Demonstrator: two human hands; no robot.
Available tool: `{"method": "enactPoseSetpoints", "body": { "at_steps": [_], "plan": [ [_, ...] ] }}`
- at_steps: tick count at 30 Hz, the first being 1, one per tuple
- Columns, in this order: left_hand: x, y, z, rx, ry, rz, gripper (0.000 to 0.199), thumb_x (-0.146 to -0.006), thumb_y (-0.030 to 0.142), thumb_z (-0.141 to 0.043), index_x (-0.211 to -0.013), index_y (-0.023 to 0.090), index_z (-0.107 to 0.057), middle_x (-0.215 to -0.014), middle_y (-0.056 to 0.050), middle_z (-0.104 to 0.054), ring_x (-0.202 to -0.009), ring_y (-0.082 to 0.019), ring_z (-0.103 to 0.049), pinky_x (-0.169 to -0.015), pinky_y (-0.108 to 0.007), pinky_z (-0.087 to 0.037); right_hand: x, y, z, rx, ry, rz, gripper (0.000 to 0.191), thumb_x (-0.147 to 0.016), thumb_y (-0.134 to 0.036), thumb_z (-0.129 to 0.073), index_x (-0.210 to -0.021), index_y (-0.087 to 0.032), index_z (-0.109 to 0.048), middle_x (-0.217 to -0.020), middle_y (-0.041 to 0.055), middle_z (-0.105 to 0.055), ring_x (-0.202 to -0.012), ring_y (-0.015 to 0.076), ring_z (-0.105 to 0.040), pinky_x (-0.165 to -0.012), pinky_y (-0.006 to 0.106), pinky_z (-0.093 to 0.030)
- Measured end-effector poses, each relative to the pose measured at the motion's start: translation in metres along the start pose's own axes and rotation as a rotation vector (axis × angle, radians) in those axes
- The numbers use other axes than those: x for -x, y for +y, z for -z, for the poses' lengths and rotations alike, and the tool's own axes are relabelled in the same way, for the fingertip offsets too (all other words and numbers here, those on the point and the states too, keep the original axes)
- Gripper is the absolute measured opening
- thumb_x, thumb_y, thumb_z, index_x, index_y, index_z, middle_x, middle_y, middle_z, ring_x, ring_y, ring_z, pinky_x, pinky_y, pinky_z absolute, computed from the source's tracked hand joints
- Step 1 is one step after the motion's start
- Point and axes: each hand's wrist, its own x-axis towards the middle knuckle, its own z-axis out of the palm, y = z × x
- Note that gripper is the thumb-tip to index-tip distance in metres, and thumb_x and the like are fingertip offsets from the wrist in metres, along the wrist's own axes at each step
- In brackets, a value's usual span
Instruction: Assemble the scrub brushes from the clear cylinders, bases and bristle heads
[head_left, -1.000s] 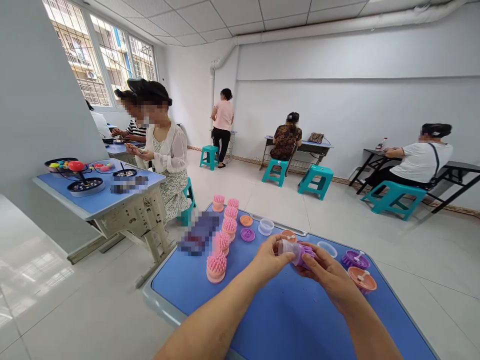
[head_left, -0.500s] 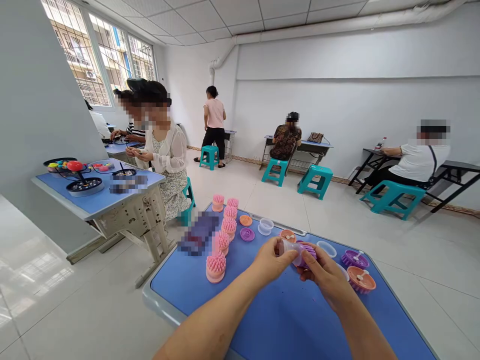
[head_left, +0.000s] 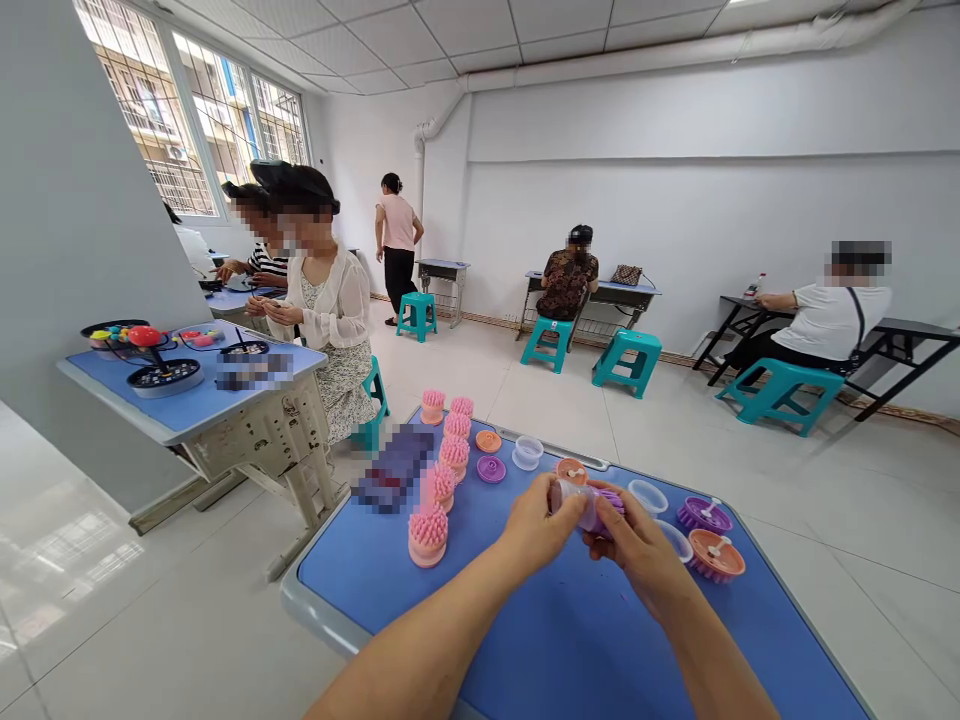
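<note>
The left hand [head_left: 536, 522] grips a clear cup [head_left: 571, 490]; the right hand [head_left: 639, 535] grips a purple brush [head_left: 610, 495], which it partly hides.

Head-worn view, looking forward and down, blue desktop [head_left: 555, 630] near, white wall [head_left: 675, 205] far

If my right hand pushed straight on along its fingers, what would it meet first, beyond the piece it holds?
Probably the clear cup in the left hand: the right hand's purple bristled piece seems against it already, though fingers hide the join.
</note>
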Motion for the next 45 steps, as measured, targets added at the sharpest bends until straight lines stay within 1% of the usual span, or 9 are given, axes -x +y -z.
{"method": "enactPoseSetpoints", "body": {
  "at_steps": [3,7,11,17,29,34,37,41,45],
  "plan": [
    [-0.001,-0.001,-0.001,-0.05,0.003,0.037,0.02,-0.079,0.036,-0.049,-0.072,0.017,-0.05,-0.062,0.005,-0.042,-0.059,-0.011,-0.039,-0.055,-0.023,-0.03,0.0,0.002,-0.002,0.032,-0.005,0.002,0.051,-0.063,-0.057,-0.066,-0.096,-0.021,-0.054,-0.062,-0.0021,-0.053,-0.052,0.0147,-0.051,-0.044,0.026,-0.041],
    [-0.002,-0.004,-0.003,-0.089,-0.003,0.051,0.023,-0.08,0.038,-0.046,-0.071,0.017,-0.048,-0.063,0.005,-0.045,-0.06,-0.012,-0.041,-0.054,-0.023,-0.03,-0.002,0.003,-0.001,0.055,-0.016,-0.023,0.047,-0.064,-0.056,-0.065,-0.093,-0.02,-0.054,-0.056,-0.0033,-0.051,-0.049,0.0139,-0.05,-0.043,0.025,-0.04],
    [-0.001,-0.003,-0.004,-0.138,-0.001,0.044,0.024,-0.082,0.038,-0.041,-0.078,0.016,-0.052,-0.067,0.001,-0.054,-0.064,-0.015,-0.047,-0.059,-0.025,-0.034,-0.002,0.002,-0.003,0.052,0.006,-0.024,0.044,-0.065,-0.058,-0.062,-0.087,-0.02,-0.056,-0.054,-0.0032,-0.051,-0.047,0.0139,-0.049,-0.041,0.026,-0.04],
    [0.002,0.0,-0.005,-0.193,-0.02,0.022,0.032,-0.085,0.038,-0.033,-0.092,0.016,-0.056,-0.078,-0.006,-0.065,-0.077,-0.023,-0.058,-0.066,-0.029,-0.038,0.0,0.001,-0.005,0.077,0.006,-0.016,0.047,-0.065,-0.06,-0.06,-0.088,-0.02,-0.055,-0.049,-0.0051,-0.05,-0.043,0.0132,-0.048,-0.038,0.024,-0.037],
    [0.003,-0.004,-0.006,-0.27,0.002,-0.023,0.039,-0.086,0.042,-0.031,-0.095,0.013,-0.056,-0.08,-0.011,-0.066,-0.079,-0.028,-0.06,-0.066,-0.032,-0.039,-0.002,0.004,-0.002,0.158,-0.048,0.007,0.045,-0.072,-0.061,-0.052,-0.088,-0.019,-0.053,-0.041,-0.0066,-0.046,-0.036,0.0114,-0.042,-0.037,0.022,-0.032],
    [0.003,-0.004,-0.006,-0.264,0.012,-0.036,0.038,-0.086,0.04,-0.031,-0.095,0.014,-0.057,-0.076,-0.008,-0.065,-0.073,-0.024,-0.059,-0.063,-0.03,-0.04,-0.002,0.004,-0.004,0.151,-0.044,0.008,0.047,-0.071,-0.063,-0.052,-0.086,-0.019,-0.053,-0.04,-0.0089,-0.039,-0.034,0.0083,-0.033,-0.034,0.02,-0.024],
    [0.002,-0.005,-0.003,-0.244,0.01,-0.066,0.041,-0.087,0.046,-0.031,-0.101,0.015,-0.056,-0.073,-0.003,-0.064,-0.069,-0.019,-0.058,-0.061,-0.027,-0.041,-0.001,0.003,-0.005,0.078,0.007,0.018,0.048,-0.067,-0.063,-0.057,-0.083,-0.019,-0.054,-0.044,-0.0083,-0.04,-0.036,0.0082,-0.035,-0.034,0.02,-0.025],
    [-0.006,-0.009,0.004,-0.275,0.072,-0.068,0.042,-0.09,0.043,-0.029,-0.114,0.015,-0.049,-0.09,-0.004,-0.065,-0.079,-0.017,-0.06,-0.069,-0.025,-0.045,-0.003,0.004,-0.005,0.016,0.092,0.026,0.046,-0.063,-0.06,-0.064,-0.082,-0.019,-0.055,-0.047,-0.0062,-0.047,-0.04,0.0093,-0.04,-0.037,0.021,-0.032],
    [-0.015,-0.015,0.011,-0.454,0.195,0.003,0.033,-0.088,0.028,-0.041,-0.117,0.014,-0.048,-0.113,-0.011,-0.058,-0.102,-0.021,-0.054,-0.088,-0.031,-0.041,-0.006,0.006,-0.004,0.011,0.145,0.007,0.047,-0.061,-0.058,-0.067,-0.084,-0.018,-0.056,-0.048,-0.0053,-0.05,-0.042,0.0099,-0.043,-0.037,0.02,-0.034]
  ]
}}
